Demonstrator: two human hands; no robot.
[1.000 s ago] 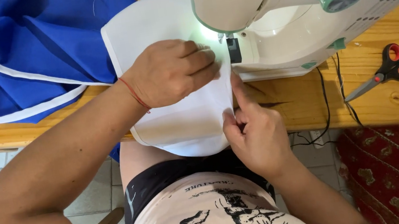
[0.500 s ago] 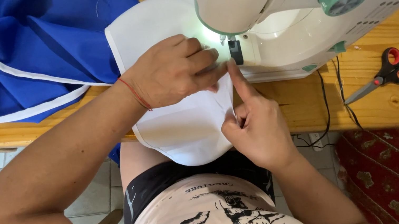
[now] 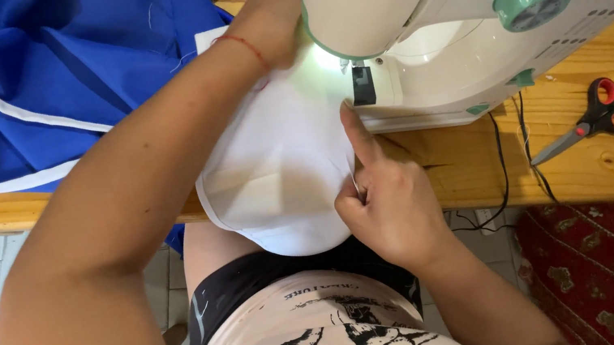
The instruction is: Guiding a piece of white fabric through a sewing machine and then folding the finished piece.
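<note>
A white piece of fabric (image 3: 282, 168) is lying across the edge of the wooden table (image 3: 602, 167) and under the head of the white-and-mint sewing machine (image 3: 463, 16), so the stitching step seems in hand. The right hand (image 3: 389, 200) is pressing the cloth's edge flat with its forefinger, gripping nothing, while the left hand (image 3: 271, 26) is resting loosely curled on the cloth behind the needle; next, steady, even guiding looks needed.

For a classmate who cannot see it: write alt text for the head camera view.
A person's right hand presses an index finger on white fabric beside a white sewing machine, while the left hand rests on the fabric behind the lit needle area. Blue cloth and red-handled scissors lie on the wooden table.
</note>
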